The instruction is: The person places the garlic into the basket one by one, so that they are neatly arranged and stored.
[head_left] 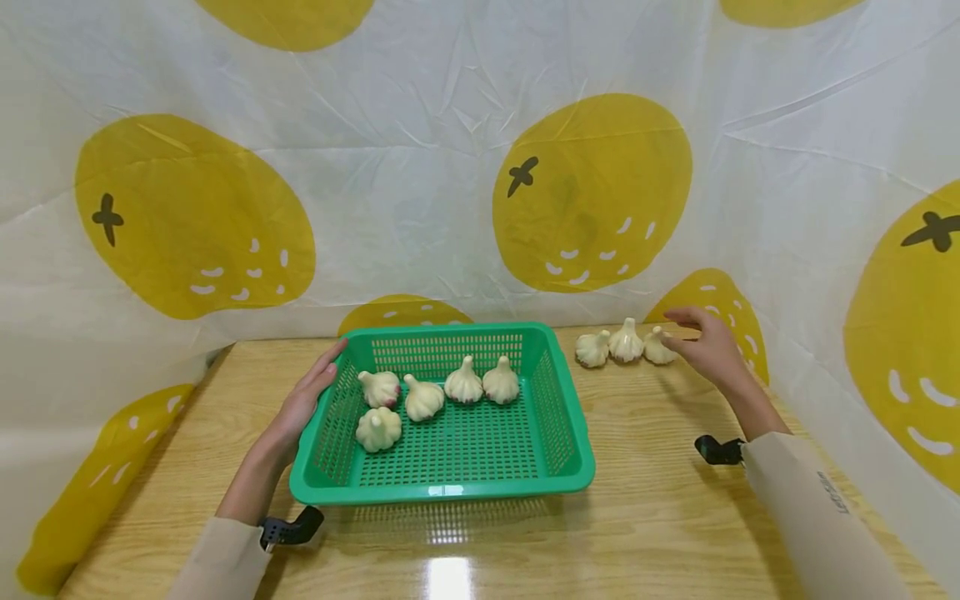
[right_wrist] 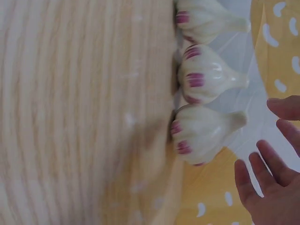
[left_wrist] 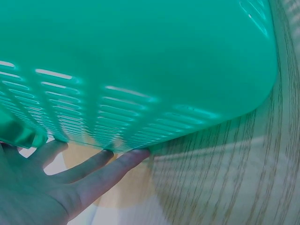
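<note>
My left hand (head_left: pixel 298 407) rests with extended fingers against the left side of a green plastic basket (head_left: pixel 442 492). In the left wrist view, the fingertips (left_wrist: pixel 136 153) touch its slotted wall. Inside the basket, several white garlic bulbs sit toward the left and back, among them a garlic bulb (head_left: pixel 378 429) at the near left. On the table to the right stand three more: a left bulb (head_left: pixel 592 350), a middle bulb (head_left: pixel 626 342) and a right bulb (right_wrist: pixel 204 136). Beside the right bulb my right hand (head_left: pixel 708 343) hovers, fingers spread and apart from it.
The wooden table (head_left: pixel 637 517) carries everything. A white cloth (head_left: pixel 420 217) with yellow fruit prints hangs behind and along both sides, close behind the three bulbs. Black wrist-worn devices, a left one (head_left: pixel 292 528) and a right one (head_left: pixel 718 450), stick out near the sleeves.
</note>
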`<state>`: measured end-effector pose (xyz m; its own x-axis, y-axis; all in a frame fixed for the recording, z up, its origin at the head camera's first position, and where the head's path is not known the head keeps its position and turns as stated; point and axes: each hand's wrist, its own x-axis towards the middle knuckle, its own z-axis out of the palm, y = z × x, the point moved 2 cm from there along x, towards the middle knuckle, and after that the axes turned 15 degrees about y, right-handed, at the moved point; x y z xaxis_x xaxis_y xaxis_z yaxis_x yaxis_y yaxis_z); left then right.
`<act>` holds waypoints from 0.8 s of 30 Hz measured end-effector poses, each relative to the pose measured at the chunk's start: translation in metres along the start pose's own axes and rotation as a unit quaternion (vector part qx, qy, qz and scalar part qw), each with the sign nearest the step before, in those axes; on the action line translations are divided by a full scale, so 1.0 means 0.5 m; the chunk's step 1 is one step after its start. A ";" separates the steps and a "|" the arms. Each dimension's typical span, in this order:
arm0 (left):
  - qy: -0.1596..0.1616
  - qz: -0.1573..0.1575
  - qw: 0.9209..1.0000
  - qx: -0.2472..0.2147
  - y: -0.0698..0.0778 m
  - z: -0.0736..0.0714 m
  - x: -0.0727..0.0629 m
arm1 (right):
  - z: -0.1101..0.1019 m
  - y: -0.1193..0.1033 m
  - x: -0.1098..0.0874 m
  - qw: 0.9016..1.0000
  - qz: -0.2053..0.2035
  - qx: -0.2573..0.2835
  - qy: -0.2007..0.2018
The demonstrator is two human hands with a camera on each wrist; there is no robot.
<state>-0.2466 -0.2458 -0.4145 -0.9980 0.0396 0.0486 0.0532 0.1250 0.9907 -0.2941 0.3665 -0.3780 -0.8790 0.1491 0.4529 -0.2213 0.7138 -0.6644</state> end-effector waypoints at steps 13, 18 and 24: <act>0.002 0.000 1.000 0.000 0.003 0.000 0.005 | 0.036 0.081 0.010 0.999 0.032 -0.013 -0.031; 0.000 0.000 1.000 -0.009 0.002 0.000 0.004 | 0.047 0.097 0.011 0.996 0.063 -0.008 -0.061; -0.005 -0.003 1.000 -0.007 -0.001 0.000 0.001 | 0.053 0.100 0.010 0.996 0.061 0.001 -0.067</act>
<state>-0.2472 -0.2458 -0.4147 -0.9979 0.0495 0.0410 0.0463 0.1120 0.9926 -0.3209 0.3849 -0.4248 -0.9479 0.1414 0.2853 -0.1103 0.6947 -0.7107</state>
